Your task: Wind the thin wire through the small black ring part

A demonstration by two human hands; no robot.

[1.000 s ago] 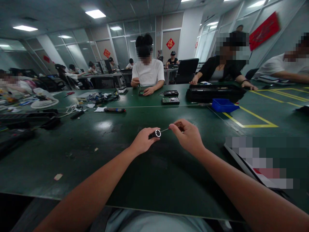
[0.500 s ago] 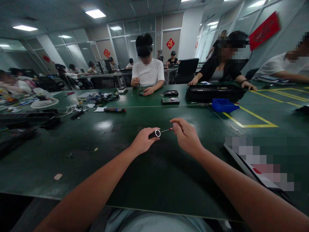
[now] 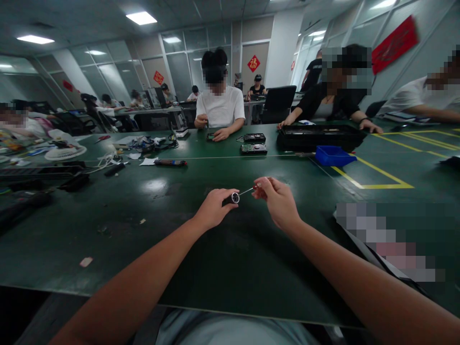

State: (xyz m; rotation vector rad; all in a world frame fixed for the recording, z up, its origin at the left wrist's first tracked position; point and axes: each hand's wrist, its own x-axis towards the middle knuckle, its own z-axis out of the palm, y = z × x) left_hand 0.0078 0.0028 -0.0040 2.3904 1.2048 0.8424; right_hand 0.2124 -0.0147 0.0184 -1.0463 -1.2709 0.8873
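My left hand [image 3: 212, 209] is closed round a small black cylinder [image 3: 230, 199]. A silvery ring with a dark centre forms the end of it that faces me. In my right hand [image 3: 282, 203] is a thin screwdriver [image 3: 246, 191], its reddish handle mostly hidden by the fingers. The metal shaft slants down to the left, and its tip is at the ringed end of the cylinder. Whether the tip is inside or just touching, I cannot tell. Both hands are above the dark green table [image 3: 230, 268].
Across the table, a person in white [image 3: 220, 108] works beside opened hard drives [image 3: 254, 149]. A blue bin [image 3: 334, 156] and a long black tray [image 3: 319, 139] stand at the right. A dark pen-like tool [image 3: 170, 163] lies ahead; cables [image 3: 111, 162] and parts clutter the left.
My right fingers have curled in closer round the screwdriver's handle, and its shaft now slopes more steeply. My left hand with the cylinder has barely moved.
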